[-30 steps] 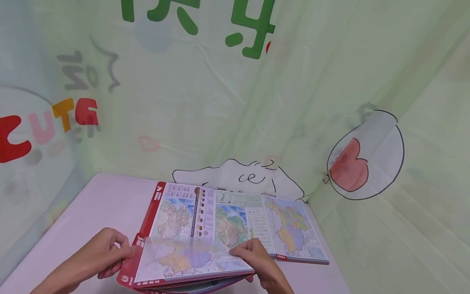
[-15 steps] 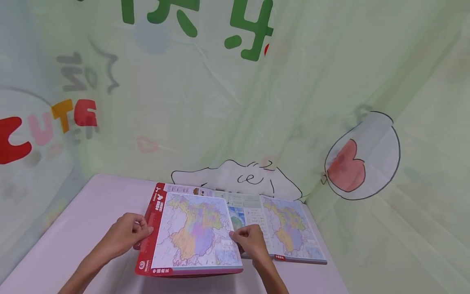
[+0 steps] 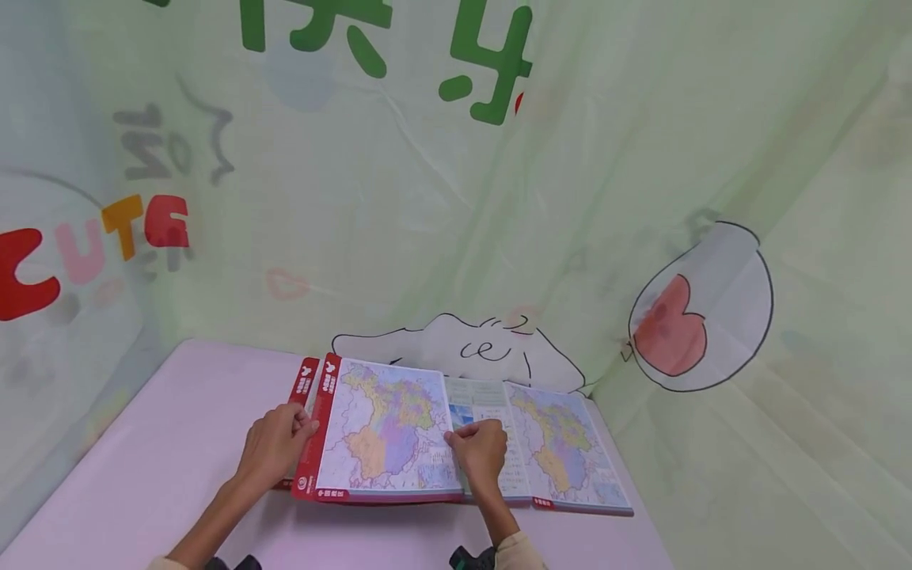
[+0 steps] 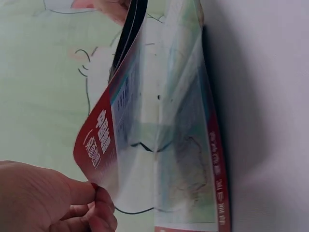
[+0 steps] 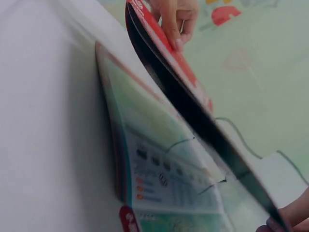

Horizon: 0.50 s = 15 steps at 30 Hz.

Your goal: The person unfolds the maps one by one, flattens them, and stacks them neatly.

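Observation:
Both hands hold a red-edged map booklet [image 3: 385, 431] with a coloured map on its top face. My left hand [image 3: 274, 439] pinches its red left margin between thumb and fingers, as the left wrist view shows with the left hand [image 4: 53, 198] at the red edge. At the opposite side, my right hand [image 3: 480, 451] pinches the right edge. In the right wrist view the booklet [image 5: 193, 111] slants over another printed map sheet [image 5: 159, 164], with a gap between. That lower sheet is mostly hidden from the head view; its red margin [image 3: 305, 380] shows at left.
To the right lies a similar map [image 3: 563, 447] with a red tab, beside a pale text panel [image 3: 506, 467]. All rest on a pinkish-white table [image 3: 178, 419]. A printed pale green curtain [image 3: 427, 222] stands behind the table.
The booklet, first tilted near the front, has moved away from me and slightly right, over the flat map sheets. Both hands travelled with it and kept their hold.

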### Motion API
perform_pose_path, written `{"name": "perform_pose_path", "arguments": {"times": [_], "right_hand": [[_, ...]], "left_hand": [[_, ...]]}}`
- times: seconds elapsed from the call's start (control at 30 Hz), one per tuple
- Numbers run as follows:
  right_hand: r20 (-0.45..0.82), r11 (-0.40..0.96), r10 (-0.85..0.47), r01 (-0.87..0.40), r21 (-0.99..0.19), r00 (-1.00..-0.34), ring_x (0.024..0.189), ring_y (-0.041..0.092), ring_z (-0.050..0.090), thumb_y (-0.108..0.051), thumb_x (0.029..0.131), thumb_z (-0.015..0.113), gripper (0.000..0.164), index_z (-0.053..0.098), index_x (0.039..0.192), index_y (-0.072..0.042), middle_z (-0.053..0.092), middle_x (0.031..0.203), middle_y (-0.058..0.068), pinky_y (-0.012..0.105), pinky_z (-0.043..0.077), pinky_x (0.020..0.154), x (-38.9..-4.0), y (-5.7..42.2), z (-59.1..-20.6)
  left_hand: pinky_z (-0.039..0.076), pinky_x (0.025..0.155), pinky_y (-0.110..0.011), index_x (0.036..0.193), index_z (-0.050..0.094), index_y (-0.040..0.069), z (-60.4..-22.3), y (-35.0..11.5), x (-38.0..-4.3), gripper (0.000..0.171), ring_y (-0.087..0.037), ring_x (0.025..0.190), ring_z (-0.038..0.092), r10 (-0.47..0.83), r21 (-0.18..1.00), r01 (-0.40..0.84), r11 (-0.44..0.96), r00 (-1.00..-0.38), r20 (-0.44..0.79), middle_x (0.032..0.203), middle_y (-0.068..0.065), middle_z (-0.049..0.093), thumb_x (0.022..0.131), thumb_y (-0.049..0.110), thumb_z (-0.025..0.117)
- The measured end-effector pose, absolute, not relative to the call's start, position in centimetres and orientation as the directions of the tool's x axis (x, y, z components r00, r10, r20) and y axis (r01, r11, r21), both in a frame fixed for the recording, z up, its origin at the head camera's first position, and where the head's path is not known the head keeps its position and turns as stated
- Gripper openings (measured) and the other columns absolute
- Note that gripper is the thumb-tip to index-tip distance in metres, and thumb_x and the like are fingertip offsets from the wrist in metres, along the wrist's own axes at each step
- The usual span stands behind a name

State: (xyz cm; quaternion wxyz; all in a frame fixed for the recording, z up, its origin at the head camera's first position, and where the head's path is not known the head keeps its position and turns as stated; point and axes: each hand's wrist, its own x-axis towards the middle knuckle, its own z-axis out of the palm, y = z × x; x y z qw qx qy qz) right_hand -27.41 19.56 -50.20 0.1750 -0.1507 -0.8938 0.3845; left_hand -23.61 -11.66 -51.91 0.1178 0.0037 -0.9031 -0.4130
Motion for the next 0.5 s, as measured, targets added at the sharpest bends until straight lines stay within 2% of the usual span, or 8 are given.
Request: {"name": "perform_pose_path", "arguments": {"times": [0.2,0.37,0.5], "right_hand": [[0.242,0.681,0.431,0.138,-0.719,-0.869,0.064,0.022,0.064,-0.011,0.078,0.096,0.016,0.083,0.073,-0.004,0.075,0.068,0.008,0.033,0.043,0.059,-29.3,19.9,-51.7],[0.255,0.686,0.438,0.137,-0.715,-0.862,0.066,0.024,0.067,-0.012,0.078,0.096,0.015,0.083,0.072,-0.006,0.076,0.069,0.008,0.036,0.045,0.061,-30.3,19.9,-52.3],[0.244,0.684,0.443,0.149,-0.714,-0.863,0.068,0.026,0.068,-0.011,0.078,0.095,0.016,0.082,0.071,-0.005,0.077,0.073,0.011,0.038,0.046,0.063,-30.5,19.6,-52.4]], "left_hand": [[0.045,0.057,-0.025,0.096,0.064,0.005,-53.0,-11.5,-24.9,0.023,-0.014,0.066,0.056,-0.104,0.750,0.102,0.653,-0.969,0.223,0.076,-0.004,0.065,0.099,0.020,0.080],[0.042,0.056,-0.025,0.096,0.064,0.005,-53.4,-11.4,-25.8,0.023,-0.013,0.064,0.053,-0.107,0.736,0.116,0.667,-0.962,0.249,0.074,-0.002,0.064,0.101,0.022,0.079],[0.043,0.055,-0.024,0.096,0.064,0.004,-53.6,-11.4,-26.0,0.022,-0.014,0.061,0.054,-0.118,0.752,0.095,0.652,-0.967,0.224,0.071,-0.002,0.062,0.101,0.020,0.078]]}}
